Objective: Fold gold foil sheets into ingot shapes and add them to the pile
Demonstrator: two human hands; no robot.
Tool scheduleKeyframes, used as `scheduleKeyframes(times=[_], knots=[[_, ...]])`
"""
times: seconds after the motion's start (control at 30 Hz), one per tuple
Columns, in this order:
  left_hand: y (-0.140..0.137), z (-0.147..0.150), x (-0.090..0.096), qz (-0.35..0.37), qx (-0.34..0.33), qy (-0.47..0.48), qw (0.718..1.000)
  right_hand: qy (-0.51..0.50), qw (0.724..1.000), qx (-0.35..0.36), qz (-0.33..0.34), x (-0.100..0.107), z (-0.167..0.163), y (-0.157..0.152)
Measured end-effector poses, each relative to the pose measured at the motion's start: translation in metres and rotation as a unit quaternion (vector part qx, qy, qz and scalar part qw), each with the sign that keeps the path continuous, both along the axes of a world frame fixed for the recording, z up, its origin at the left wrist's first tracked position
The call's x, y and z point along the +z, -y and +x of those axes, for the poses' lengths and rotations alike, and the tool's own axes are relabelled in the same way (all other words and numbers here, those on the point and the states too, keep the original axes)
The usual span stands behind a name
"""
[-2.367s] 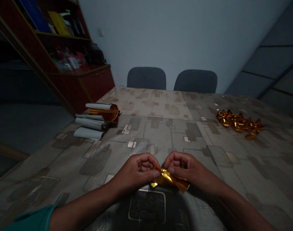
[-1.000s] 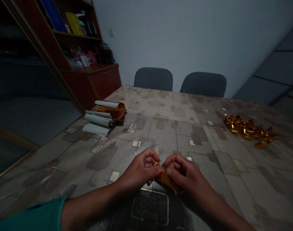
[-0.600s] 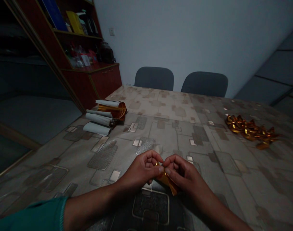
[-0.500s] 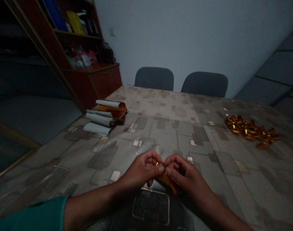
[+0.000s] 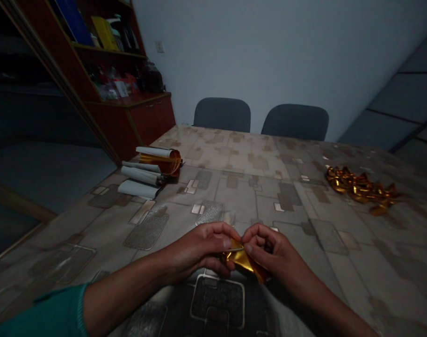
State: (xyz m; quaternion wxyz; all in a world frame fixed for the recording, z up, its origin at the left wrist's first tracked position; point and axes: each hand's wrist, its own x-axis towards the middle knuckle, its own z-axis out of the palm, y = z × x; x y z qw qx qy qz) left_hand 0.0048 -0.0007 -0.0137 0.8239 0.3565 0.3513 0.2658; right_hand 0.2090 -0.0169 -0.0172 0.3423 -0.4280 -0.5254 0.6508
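In the head view, the left hand (image 5: 205, 247) and right hand (image 5: 270, 249) both pinch a small, shiny gold foil-paper piece (image 5: 241, 261) over the patterned grey-beige desk's (image 5: 234, 199) near side, where uneven pulling could tear the thin folds.

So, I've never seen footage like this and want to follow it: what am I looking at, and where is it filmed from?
There's no machine here, only a person's bare hands. Everything is seen from one camera worn on the head, looking forward and down. The left hand and right hand hold a piece of gold foil between their fingertips. On the patterned table, curled sheets, pale and gold, lie to the left; a cluster of shiny gold pieces lies to the right. Behind the table are two chairs.
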Motion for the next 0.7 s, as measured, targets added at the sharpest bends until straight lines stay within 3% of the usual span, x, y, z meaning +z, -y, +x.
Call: scheduleKeyframes(times=[0.2, 0.53, 0.7], knots=[[-0.0010, 0.0003, -0.0053, 0.026, -0.001, -0.043, 0.999, 0.007, 1.000, 0.013, -0.005, 0.0020, -0.0013, 0.0008], [-0.0021, -0.0002, -0.0082, 0.029, -0.004, -0.032, 0.999, -0.009, 1.000, 0.005, -0.020, -0.0040, 0.0000, 0.0000], [0.0017, 0.0036, -0.0045, 0.074, 0.052, -0.006, 0.996, -0.032, 0.998, -0.042, -0.020, -0.0021, -0.0025, -0.0017]])
